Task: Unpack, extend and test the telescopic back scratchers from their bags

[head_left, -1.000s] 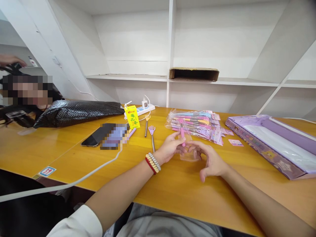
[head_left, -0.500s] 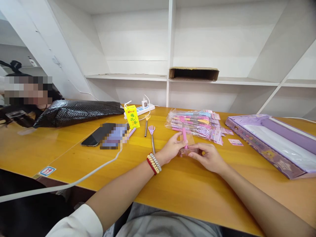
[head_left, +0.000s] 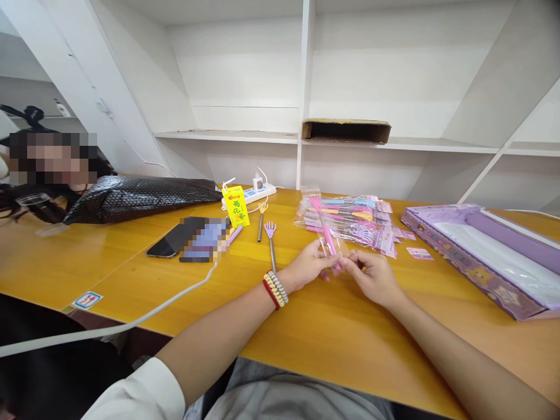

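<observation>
A pink back scratcher with a claw-shaped head is in a clear plastic bag, tilted with its head up and to the left. My left hand is closed around the handle end through the plastic. At the bag's lower end, my right hand pinches the film between thumb and fingers. Left of my hands lie a purple back scratcher and a yellow-headed one, both unbagged. A pile of bagged back scratchers lies just beyond my hands.
At the right sits an open purple display box, with a small printed card near it. Leftward are a yellow drink carton, a power strip, phones, a white cable and a black bubble-wrap package beside another person.
The pink back scratcher has tilted left, and clear film now shows around it up to its head. My right fingers have drawn together into a pinch on the bag's lower end.
</observation>
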{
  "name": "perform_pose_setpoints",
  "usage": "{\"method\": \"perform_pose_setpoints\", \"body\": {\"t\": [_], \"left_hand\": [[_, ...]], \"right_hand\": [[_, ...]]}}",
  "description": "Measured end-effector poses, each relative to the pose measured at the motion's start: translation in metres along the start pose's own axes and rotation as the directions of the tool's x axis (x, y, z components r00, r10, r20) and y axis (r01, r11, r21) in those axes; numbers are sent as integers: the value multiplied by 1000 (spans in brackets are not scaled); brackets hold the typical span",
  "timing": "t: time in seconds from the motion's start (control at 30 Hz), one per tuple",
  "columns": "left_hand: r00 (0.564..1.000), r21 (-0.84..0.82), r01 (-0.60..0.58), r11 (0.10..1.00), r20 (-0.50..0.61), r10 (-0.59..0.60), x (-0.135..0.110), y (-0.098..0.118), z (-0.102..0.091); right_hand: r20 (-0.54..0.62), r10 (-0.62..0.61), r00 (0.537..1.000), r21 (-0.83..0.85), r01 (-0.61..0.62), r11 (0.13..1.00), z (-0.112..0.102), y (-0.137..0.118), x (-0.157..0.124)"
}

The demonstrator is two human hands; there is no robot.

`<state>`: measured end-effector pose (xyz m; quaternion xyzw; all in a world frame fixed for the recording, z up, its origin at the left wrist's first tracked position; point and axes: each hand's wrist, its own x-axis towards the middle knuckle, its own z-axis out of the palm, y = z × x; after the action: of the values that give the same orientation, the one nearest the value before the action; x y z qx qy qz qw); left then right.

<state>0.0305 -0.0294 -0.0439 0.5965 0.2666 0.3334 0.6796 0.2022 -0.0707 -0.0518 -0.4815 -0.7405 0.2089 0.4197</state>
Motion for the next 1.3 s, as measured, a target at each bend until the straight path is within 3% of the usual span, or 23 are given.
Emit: {"method": "perform_pose_setpoints", "body": {"t": [0.17,0.47,0.7,1.0,1.3], "left_hand": [[999,-18,24,1000,45,-23,1,-1,-1],[995,-136,83,987,66,-75,2,-3,-2],[1000,-27,-7,1000,16,7,2,-9,2],[997,-77,69,995,24,-68,5,-9,0],[996,-80,85,993,47,-81,4,-5,-2]], "right_hand": [[-109,28,994,-128,-42,991,3,3,0],[-154,16,988,-226,-51,973,5,1,0],[-159,-14,987,-285,-32,958,7,4,1],[-142,30,989,-249,-66,966,7,2,1],[-40,97,994,-50,-99,994,5,2,1]]}}
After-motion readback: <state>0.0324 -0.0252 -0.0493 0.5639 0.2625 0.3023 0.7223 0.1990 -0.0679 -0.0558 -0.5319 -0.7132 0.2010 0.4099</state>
